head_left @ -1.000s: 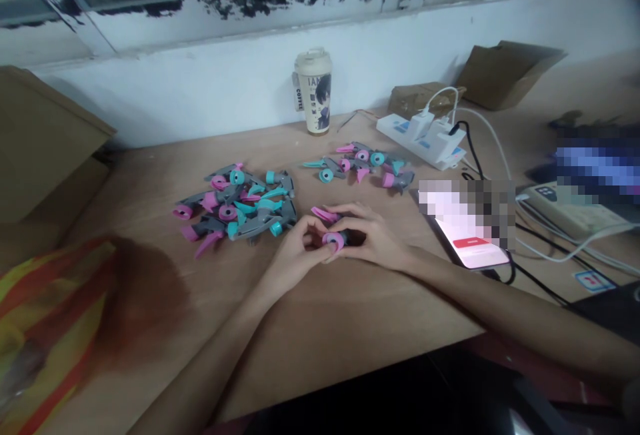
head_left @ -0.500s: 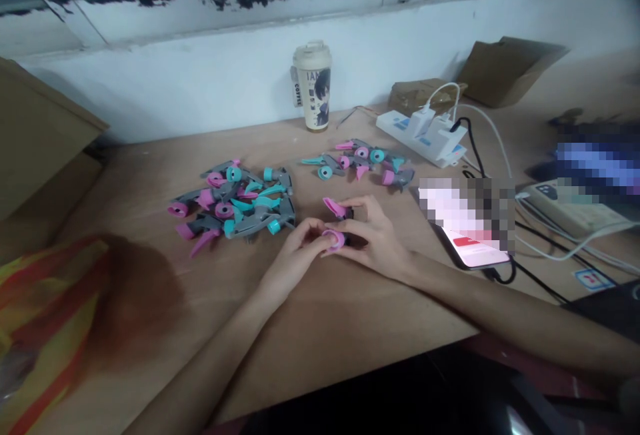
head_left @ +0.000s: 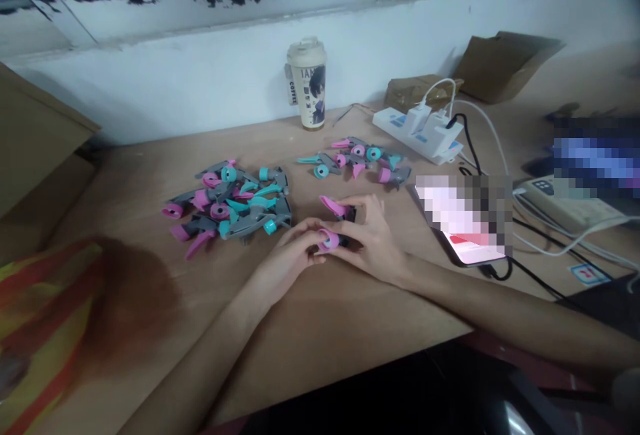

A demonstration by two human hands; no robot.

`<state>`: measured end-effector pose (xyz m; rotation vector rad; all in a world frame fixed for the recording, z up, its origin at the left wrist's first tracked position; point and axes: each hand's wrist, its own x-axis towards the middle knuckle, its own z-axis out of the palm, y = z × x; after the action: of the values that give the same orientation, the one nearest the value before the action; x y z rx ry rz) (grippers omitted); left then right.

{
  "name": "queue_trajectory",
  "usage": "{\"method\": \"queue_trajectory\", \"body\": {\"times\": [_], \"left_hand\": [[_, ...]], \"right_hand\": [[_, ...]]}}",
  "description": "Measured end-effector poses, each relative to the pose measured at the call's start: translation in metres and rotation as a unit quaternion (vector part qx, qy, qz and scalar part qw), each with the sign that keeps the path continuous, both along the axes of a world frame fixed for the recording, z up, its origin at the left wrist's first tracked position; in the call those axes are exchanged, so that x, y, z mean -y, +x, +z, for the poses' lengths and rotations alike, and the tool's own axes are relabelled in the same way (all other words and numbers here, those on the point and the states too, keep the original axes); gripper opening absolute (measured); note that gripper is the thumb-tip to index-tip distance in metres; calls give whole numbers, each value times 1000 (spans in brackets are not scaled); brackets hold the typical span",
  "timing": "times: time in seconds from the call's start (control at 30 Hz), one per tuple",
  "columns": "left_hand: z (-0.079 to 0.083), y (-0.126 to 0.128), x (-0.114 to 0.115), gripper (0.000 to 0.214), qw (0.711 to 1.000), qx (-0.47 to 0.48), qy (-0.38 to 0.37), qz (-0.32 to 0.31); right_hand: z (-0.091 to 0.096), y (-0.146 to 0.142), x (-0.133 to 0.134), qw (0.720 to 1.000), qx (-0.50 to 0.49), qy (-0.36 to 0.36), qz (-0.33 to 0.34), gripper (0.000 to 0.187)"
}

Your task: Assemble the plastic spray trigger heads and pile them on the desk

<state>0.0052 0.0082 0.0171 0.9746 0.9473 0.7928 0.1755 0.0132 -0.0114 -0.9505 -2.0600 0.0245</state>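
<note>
Both hands hold one grey-and-pink trigger sprayer head (head_left: 334,207), its pink trigger pointing up and left. My left hand (head_left: 295,245) pinches the rim of its pink screw collar (head_left: 329,240), whose round opening faces me. Wrapped round the grey body from the right is my right hand (head_left: 373,238), which hides much of that body. Left of the hands lies a pile of sprayer heads (head_left: 245,218) with pink or teal collars and triggers. A smaller group of the same sprayer heads (head_left: 357,158) lies behind the hands.
A coffee cup (head_left: 307,85) stands by the wall. To the right are a white power strip (head_left: 420,133) with plugs and cables, a lit phone (head_left: 460,225) and a beige box-like device (head_left: 565,205). A red-and-yellow bag (head_left: 50,315) sits at left, below a cardboard box (head_left: 40,148).
My left thumb has shifted from across the pink collar's opening to its left edge, so more of the opening shows. My right hand keeps its grip. The whole view has shifted slightly.
</note>
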Motion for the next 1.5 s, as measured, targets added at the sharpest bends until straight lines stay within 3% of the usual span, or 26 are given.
{"method": "queue_trajectory", "body": {"times": [0.23,0.47,0.7,1.0,1.17,1.27,1.33,1.43,1.5], "left_hand": [[2,4,1,4,1000,-2,-10,16],[3,5,3,5,997,62,-31,33],[0,7,6,19,997,36,-30,62],[-2,7,4,14,991,102,-59,64],[0,11,8,11,994,79,-37,72],[-2,12,13,12,990,21,28,133],[-4,13,17,12,971,-55,134,188],[-8,13,23,8,902,-196,315,220],[-10,14,26,9,863,-263,377,208]], "right_hand": [[-1,-2,1,999,37,-18,-8,21],[1,-3,0,999,39,1,-11,23],[3,1,-2,999,17,5,-40,21],[2,2,-3,1000,9,7,-21,21],[3,2,-3,1000,1,9,-23,19],[2,2,-4,999,-20,7,-32,21],[2,2,-6,998,-39,1,-42,22],[0,3,-8,997,-57,-17,-55,22],[0,3,-9,996,-59,-27,-56,21]]}}
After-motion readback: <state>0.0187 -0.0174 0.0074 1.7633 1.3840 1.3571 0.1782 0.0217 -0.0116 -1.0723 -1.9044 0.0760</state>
